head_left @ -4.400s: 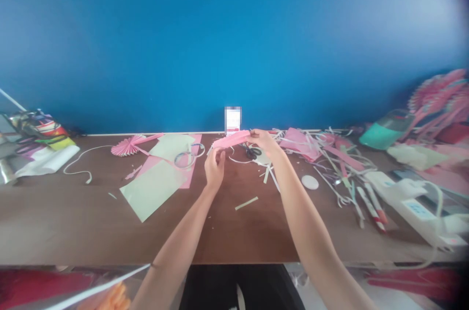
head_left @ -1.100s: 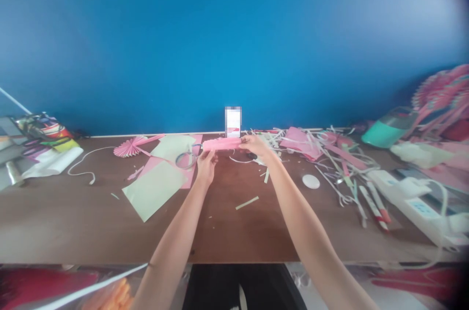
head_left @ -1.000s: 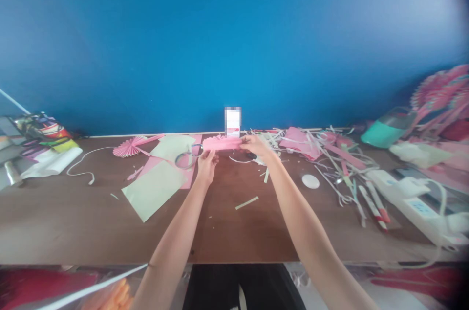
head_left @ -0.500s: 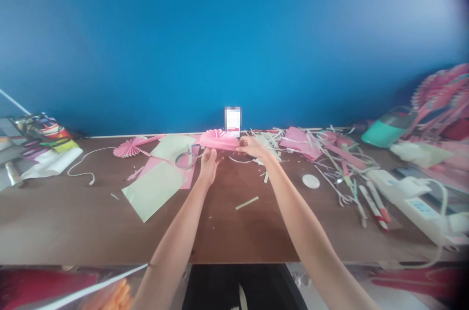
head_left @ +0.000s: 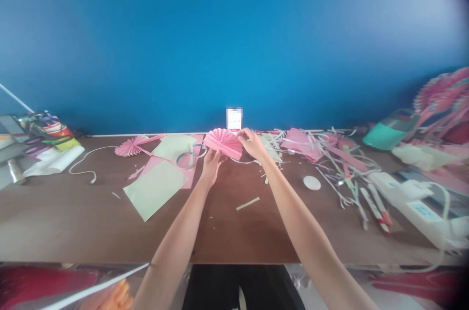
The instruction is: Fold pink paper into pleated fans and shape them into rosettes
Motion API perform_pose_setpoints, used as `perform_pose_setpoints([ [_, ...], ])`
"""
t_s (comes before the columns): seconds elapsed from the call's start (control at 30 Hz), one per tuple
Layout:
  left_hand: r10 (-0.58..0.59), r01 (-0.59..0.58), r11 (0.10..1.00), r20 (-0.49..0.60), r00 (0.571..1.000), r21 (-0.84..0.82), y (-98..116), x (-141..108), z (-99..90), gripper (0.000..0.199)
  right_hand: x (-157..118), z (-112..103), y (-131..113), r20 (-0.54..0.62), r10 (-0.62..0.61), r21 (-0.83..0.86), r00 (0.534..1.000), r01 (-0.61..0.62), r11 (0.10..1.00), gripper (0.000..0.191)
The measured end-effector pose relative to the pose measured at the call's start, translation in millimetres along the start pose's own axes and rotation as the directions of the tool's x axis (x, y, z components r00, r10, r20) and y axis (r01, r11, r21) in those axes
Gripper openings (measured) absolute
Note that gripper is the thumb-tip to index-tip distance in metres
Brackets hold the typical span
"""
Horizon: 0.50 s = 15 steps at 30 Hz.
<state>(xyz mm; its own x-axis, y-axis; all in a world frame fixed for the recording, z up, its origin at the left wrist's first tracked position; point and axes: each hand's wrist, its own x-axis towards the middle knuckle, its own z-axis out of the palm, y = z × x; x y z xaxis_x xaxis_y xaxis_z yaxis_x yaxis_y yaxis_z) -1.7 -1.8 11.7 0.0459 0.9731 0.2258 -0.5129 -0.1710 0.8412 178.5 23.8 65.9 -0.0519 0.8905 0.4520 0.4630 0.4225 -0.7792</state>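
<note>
A pink pleated paper fan (head_left: 222, 141) is held up over the far middle of the table, its folds spread in a half-round. My left hand (head_left: 212, 166) grips its lower edge from beneath, with the thumb in front and other fingers partly hidden behind. At the fan's right edge, the fingers of my right hand (head_left: 252, 143) are pinched together on the paper. Just behind stands a phone (head_left: 234, 118) with a lit screen, leaning on the blue wall. Left of my left hand, scissors (head_left: 186, 159) lie on sheets of paper.
Another pink pleated fan (head_left: 131, 146) and a pale green sheet (head_left: 156, 191) lie to the left. Paper scraps (head_left: 302, 143) are heaped at right, near a white disc (head_left: 311, 183), markers (head_left: 375, 207) and a power strip (head_left: 414, 205). A thin strip (head_left: 247, 203) lies in front.
The pink fan has turned and opened up, so its pleated face now shows more and its straight edge slants down to the right. Both hands stay on it.
</note>
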Motion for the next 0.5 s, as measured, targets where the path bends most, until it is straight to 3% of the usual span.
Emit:
perform_pose_setpoints([
  [0.13,-0.022,0.021,0.999,0.018,1.0,0.05,-1,-2,1.1,0.029,-3,10,-4,0.095,0.033,0.113,0.995,-0.043,0.993,0.038],
  [0.27,-0.035,0.037,0.998,-0.053,0.998,0.041,2,-3,-1.2,0.043,-5,17,-2,0.082,0.137,0.258,0.987,-0.154,0.954,0.065],
  [0.37,0.004,0.003,0.998,-0.113,0.994,0.056,1,-2,-3.9,0.046,-6,17,-5,0.121,0.167,0.381,0.978,-0.201,0.903,0.066],
  [0.5,0.06,-0.042,0.991,-0.148,0.987,0.123,-2,1,-6.6,0.05,-7,19,-13,0.305,0.187,0.448,0.934,-0.314,0.837,0.058],
])
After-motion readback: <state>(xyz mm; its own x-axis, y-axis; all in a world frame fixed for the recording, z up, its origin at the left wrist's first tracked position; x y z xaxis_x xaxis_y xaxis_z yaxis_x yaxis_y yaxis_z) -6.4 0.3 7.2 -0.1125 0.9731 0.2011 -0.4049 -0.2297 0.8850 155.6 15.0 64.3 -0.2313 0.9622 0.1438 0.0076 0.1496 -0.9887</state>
